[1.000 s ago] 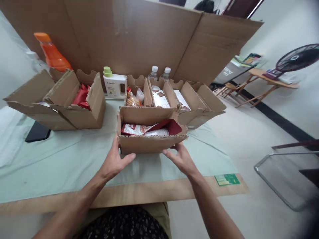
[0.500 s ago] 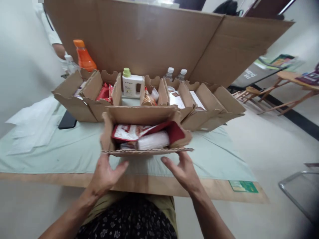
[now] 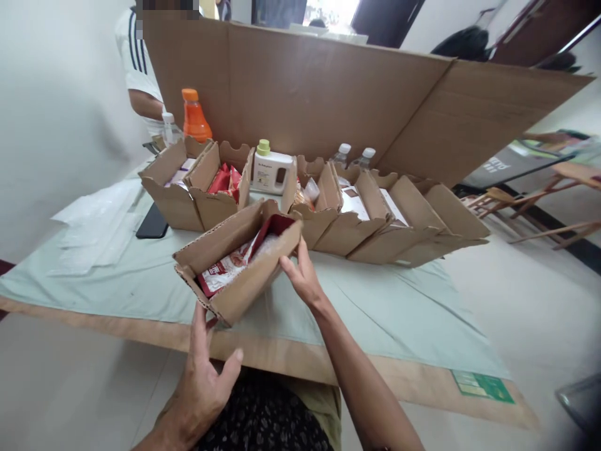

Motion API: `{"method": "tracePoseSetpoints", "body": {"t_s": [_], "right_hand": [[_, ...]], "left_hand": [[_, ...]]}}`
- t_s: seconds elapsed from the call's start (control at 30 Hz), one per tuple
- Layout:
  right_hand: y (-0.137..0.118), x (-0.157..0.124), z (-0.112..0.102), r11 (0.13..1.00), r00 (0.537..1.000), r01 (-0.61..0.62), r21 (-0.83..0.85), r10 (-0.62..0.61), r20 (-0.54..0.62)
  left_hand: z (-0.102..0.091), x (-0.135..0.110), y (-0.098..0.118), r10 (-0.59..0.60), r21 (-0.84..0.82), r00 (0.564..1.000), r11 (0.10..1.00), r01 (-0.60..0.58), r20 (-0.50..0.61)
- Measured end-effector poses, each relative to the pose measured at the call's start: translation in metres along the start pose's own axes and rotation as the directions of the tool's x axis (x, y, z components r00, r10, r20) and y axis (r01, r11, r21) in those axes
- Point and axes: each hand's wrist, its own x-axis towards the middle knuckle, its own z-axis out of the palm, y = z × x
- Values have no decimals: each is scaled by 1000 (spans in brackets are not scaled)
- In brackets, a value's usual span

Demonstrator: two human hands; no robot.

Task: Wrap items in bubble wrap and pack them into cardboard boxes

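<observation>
R hand (image 3: 306, 279) — grips cardbd box (image 3: 260, 275) | L hand (image 3: 201, 388) — at nr corner, grip unclear

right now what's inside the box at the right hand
The box holds a red-and-white packet and, beside it, something whitish and translucent. The near wall and these contents hide the bottom, so anything underneath cannot be seen.

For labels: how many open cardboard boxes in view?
7: nearest box, in the right hand; leftmost box and next box, left of the white jug; right of it, first box, second box, third box, end box. More may be hidden.
</observation>
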Motion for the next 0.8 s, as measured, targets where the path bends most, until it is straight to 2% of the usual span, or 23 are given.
{"method": "tracePoseSetpoints", "body": {"t_s": [0.1, 0.23, 0.37, 0.47, 0.67, 0.8], "right_hand": [[8, 18, 23, 999, 996, 36, 29, -34, -77], [15, 20, 45, 997, 969, 72, 23, -65, -238], [24, 22, 60, 996, 935, 93, -6, -89, -344], [32, 21, 64, 994, 925, 105, 36, -84, -371], [51, 5, 61, 987, 929, 9, 160, 51, -368], [64, 3, 61, 980, 883, -45, 195, 130, -451]], "left_hand": [[7, -7, 0, 58, 22, 998, 998, -59, 10], [14, -7, 1, 174, -16, 984, 985, -174, 29], [23, -6, 3, 206, -29, 977, 978, -205, 47], [33, -4, 4, 229, -52, 971, 973, -226, 65], [46, 5, 4, 270, -50, 958, 963, -266, 101], [59, 29, 6, 271, -71, 954, 962, -264, 128]]}}
